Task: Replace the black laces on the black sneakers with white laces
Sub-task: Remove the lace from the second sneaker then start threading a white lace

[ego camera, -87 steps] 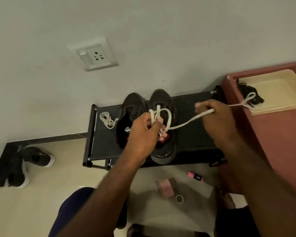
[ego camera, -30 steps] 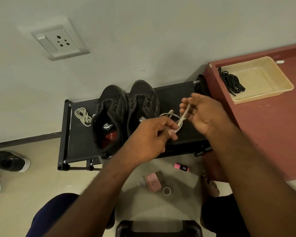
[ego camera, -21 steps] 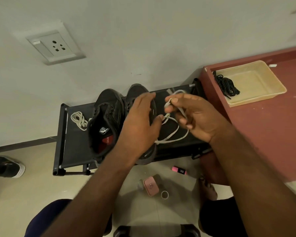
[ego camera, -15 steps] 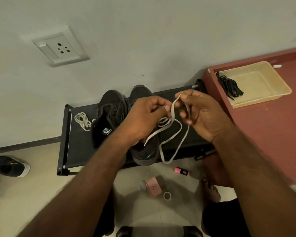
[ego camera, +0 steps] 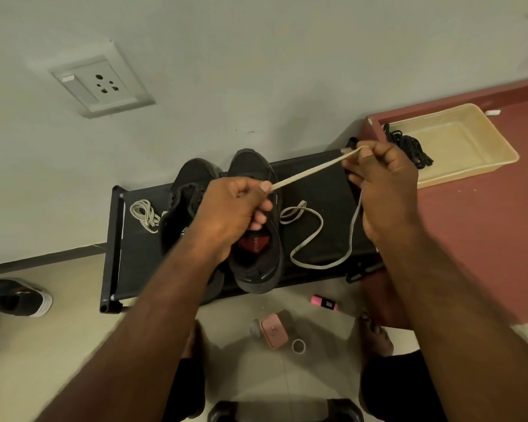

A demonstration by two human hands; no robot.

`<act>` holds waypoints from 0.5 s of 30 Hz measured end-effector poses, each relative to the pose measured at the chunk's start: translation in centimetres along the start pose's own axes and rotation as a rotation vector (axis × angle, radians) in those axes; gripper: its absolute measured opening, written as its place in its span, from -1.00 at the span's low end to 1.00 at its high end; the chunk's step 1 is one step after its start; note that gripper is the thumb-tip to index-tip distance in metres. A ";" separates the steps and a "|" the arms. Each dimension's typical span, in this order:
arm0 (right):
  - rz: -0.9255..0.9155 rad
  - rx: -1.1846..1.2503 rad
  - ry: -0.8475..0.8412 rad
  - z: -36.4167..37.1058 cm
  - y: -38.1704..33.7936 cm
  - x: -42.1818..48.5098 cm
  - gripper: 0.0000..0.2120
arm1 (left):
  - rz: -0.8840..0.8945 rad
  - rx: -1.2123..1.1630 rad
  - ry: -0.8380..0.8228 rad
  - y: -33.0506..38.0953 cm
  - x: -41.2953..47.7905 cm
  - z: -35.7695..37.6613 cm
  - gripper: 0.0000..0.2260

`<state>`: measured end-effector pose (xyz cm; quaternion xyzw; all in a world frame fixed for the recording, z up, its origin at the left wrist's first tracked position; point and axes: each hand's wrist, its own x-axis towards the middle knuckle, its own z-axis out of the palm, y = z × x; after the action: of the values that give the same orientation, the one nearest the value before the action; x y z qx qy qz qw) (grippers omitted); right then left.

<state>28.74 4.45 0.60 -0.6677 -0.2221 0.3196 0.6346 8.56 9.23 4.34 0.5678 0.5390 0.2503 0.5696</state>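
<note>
Black laces (ego camera: 409, 149) lie in the tray (ego camera: 470, 169). The left hand (ego camera: 232, 205) and right hand (ego camera: 384, 184) pinch one white lace (ego camera: 308, 170) taut; threading the sneakers (ego camera: 255, 269) seems not yet begun

A low black fabric-topped rack (ego camera: 326, 190) on a metal tube frame carries a pair of black sneakers (ego camera: 250, 166) side by side near its middle, toes toward the back edge. A coiled white lace (ego camera: 144, 213) lies near its left end, and a loose white lace (ego camera: 314, 226) snakes across its right half.

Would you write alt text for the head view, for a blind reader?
The left hand and right hand hold a white lace taut above two black sneakers on a black rack; another white lace lies beside them, black laces in a beige tray.
</note>
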 end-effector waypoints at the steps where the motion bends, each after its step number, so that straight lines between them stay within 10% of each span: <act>1: -0.039 -0.181 0.033 0.0 0.1 -0.2 -0.83 | 0.000 0.056 0.037 -0.3 0.1 -0.4 -0.86; 4: -0.177 -0.421 -0.089 0.6 -0.5 -1.4 -0.58 | 0.019 0.199 0.009 -0.3 0.5 -0.9 -0.82; 9: -0.227 -0.356 -0.689 3.0 0.3 -3.8 -0.75 | 0.175 0.341 -0.150 0.8 0.9 0.6 -0.80; 15: -0.197 -0.330 -0.605 3.1 0.5 -3.1 -0.87 | 0.222 0.361 -0.074 0.3 2.3 0.3 -0.94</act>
<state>24.34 4.44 0.58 -0.6117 -0.5118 0.3999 0.4517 9.56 11.24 3.79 0.7252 0.4880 0.1900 0.4470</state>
